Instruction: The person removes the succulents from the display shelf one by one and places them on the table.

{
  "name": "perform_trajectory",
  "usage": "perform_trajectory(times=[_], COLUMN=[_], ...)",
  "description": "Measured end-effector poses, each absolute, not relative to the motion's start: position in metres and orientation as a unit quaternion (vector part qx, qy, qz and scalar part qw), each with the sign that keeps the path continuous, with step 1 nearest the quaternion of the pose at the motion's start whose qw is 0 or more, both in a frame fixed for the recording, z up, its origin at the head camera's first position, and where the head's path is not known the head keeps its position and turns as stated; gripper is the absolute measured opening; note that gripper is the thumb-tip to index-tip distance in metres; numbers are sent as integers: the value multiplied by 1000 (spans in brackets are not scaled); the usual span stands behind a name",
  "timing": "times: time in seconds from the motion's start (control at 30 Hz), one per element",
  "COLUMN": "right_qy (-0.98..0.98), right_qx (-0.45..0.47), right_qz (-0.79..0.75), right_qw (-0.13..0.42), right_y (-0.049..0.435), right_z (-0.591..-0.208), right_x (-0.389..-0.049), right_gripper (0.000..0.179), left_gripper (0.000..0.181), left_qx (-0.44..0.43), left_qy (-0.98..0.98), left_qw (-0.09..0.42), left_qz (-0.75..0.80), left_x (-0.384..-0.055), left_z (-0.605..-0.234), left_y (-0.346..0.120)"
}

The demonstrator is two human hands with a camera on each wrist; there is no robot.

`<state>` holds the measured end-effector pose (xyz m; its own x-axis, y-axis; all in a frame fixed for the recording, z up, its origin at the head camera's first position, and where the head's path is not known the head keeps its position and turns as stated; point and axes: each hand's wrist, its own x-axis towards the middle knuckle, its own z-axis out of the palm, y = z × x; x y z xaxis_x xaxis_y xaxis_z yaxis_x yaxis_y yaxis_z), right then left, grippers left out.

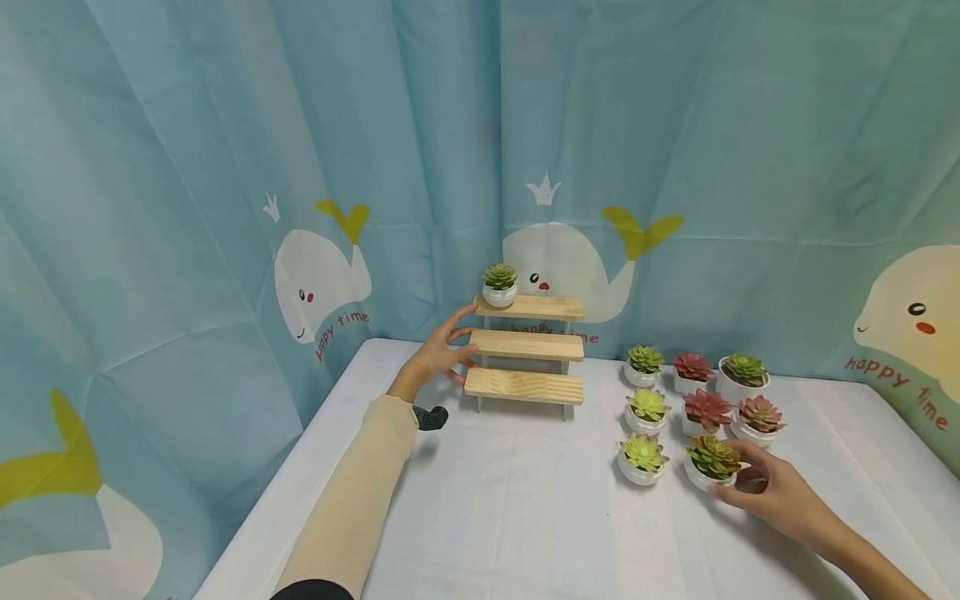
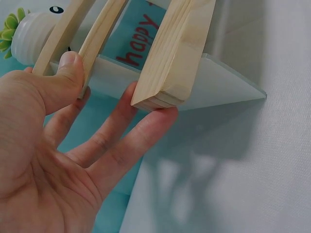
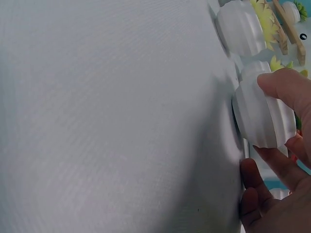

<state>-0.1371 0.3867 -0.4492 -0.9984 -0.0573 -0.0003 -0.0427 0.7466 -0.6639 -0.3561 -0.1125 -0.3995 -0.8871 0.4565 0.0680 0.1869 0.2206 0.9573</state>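
Observation:
In the head view my right hand [image 1: 780, 497] holds a small potted succulent [image 1: 712, 458] with reddish-green leaves. The right wrist view shows the thumb on the side of its white pot [image 3: 262, 114] and fingers at the opposite side; the pot appears to be on or very near the table. My left hand [image 1: 435, 358] is at the left end of a three-step wooden display stand [image 1: 525, 343]. Its spread fingers and thumb touch the ends of the planks [image 2: 170, 58]. A green succulent in a white pot [image 1: 499, 287] stands on the top step, at the left.
Several potted succulents stand right of the stand: light green ones [image 1: 642, 457] in a left column, red ones [image 1: 707, 410] and a green one [image 1: 744, 371] beside them. A white cloth [image 1: 525, 500] covers the table. Blue whale-print curtains [image 1: 675, 125] hang behind and at the left.

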Motion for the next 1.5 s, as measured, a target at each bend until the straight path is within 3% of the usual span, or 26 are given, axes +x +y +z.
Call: perform_trajectory(times=[0.27,1.23,1.5], right_qy=[934,930,927], right_qx=[-22,-33,-80], right_qz=[-356,-366,-366], right_qw=[30,20,10], right_y=[388,389,391], right_z=[-450,-451,-450], right_x=[-137,-133,-133], right_gripper=[77,75,73], left_gripper=[76,76,76], left_qx=[211,216,206], left_qy=[773,774,770], left_qw=[114,117,124], left_qz=[588,584,591], left_x=[-357,-354,-356], left_z=[-401,-398,-399], left_y=[-113,-112,-113])
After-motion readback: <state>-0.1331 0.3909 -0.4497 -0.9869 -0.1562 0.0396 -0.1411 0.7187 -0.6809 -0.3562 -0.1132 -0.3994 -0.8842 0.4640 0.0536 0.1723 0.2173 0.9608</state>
